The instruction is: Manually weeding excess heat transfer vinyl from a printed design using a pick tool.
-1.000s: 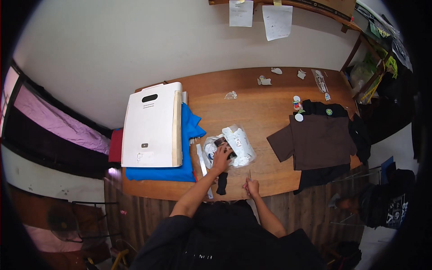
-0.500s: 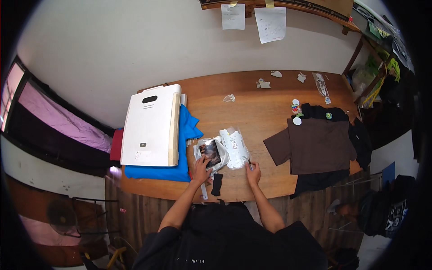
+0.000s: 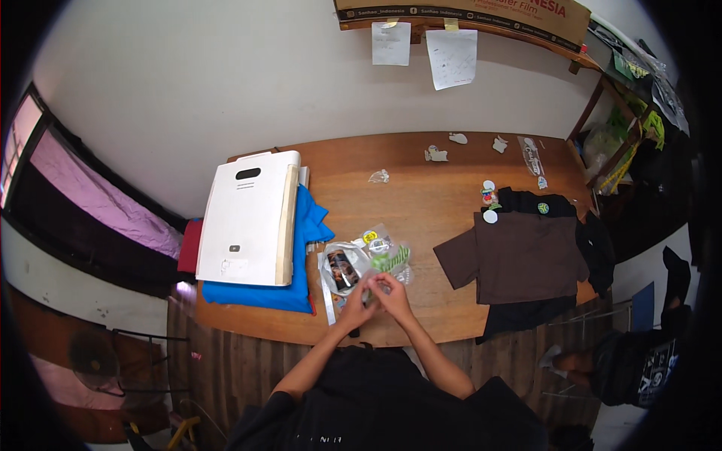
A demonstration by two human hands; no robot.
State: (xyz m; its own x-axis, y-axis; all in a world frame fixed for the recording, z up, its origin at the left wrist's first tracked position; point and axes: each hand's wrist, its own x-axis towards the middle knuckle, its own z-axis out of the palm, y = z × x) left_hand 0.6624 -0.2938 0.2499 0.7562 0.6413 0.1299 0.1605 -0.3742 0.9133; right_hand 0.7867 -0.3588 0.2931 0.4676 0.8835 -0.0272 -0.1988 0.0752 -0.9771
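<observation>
My left hand (image 3: 356, 310) and my right hand (image 3: 392, 298) meet near the table's front edge, fingers closed in a pinch. Between them is the lower edge of a clear film sheet (image 3: 392, 260) printed with green lettering and a yellow round design. The fingertips partly overlap, so the exact grip is hard to see. Just left of the film lies a white plastic bag (image 3: 359, 256) with a dark picture sheet (image 3: 341, 270) on it. A white strip (image 3: 328, 299) lies beside my left hand.
Left stands a large white machine (image 3: 244, 218) on blue cloth (image 3: 256, 295). Folded dark brown shirts (image 3: 526, 255) lie right, with round stickers (image 3: 489, 216) beside them. Paper scraps (image 3: 436, 154) and a crumpled clear scrap (image 3: 379, 176) lie farther back. Another person (image 3: 639, 364) is at right.
My left hand has left the dark picture sheet and moved right; my right hand has moved left to meet it. The film, white before, now shows its coloured print.
</observation>
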